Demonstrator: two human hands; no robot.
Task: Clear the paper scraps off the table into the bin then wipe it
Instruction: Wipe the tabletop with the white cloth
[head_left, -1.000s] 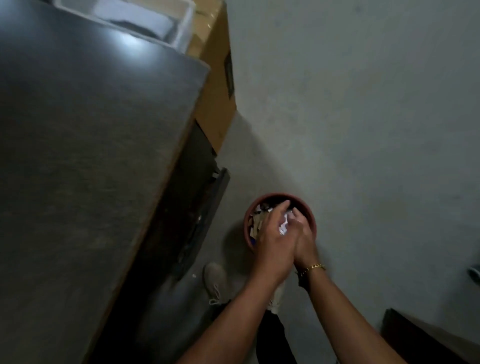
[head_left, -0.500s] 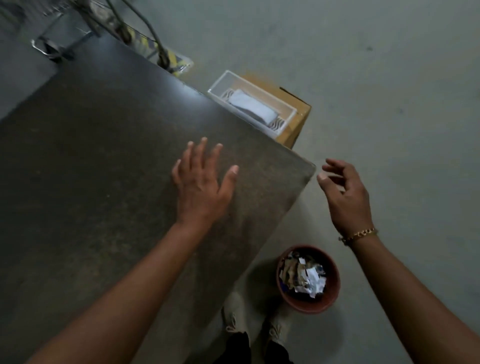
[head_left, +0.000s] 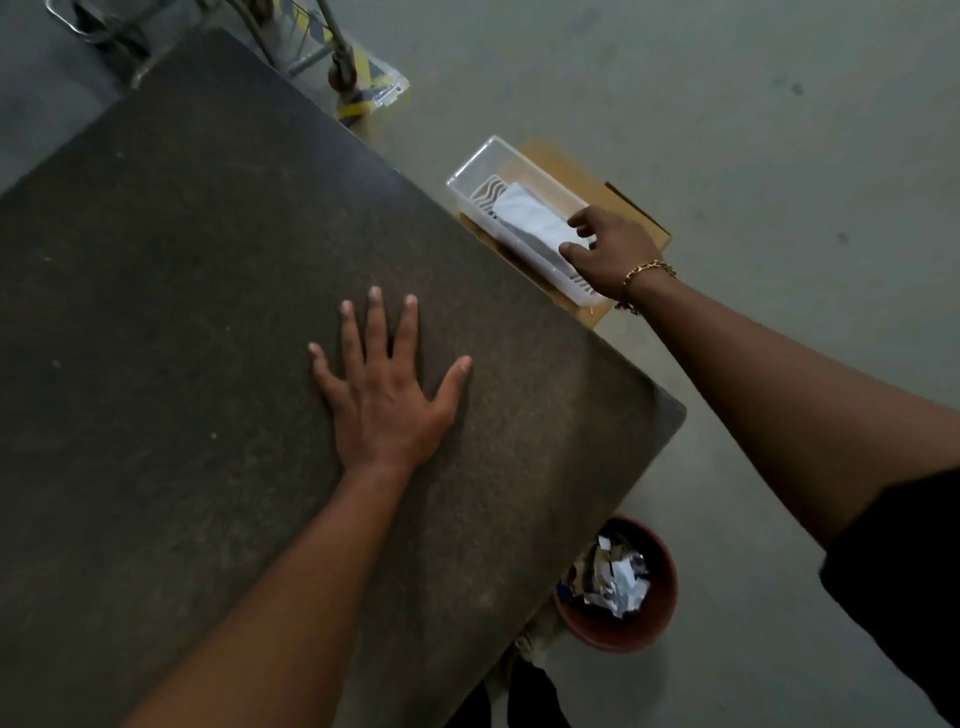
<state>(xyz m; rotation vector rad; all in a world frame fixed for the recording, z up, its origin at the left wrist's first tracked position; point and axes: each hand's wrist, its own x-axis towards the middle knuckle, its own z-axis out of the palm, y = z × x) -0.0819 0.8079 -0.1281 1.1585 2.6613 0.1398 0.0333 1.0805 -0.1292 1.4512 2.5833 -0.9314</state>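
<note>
White folded cloth lying lengthwise in a clear plastic tray atop a cardboard box, right under the fingertips of the right hand. Thumb and forefinger there part-curled, straddling the cloth's near end and touching it; cannot tell whether pinched tight yet. Flat on the dark speckled worktop, the left hand, fingers straight and spread wide, gripping nothing, well apart from the right-hand fingers. Crumpled paper scraps heaped in the terracotta bin on the floor, far back from both sets of fingers, down on the wrist side below the worktop corner. Judging by that, clearing about done and wiping next. Probably soft, light and limp: no weight to fight, but apt to unfold and trail if lifted by a single layer. Best pinched through the whole folded thickness at the near end, thumb across one edge and forefinger across the other, then drawn straight up clear of the tray wall, to avoid dragging the light tray along.
</note>
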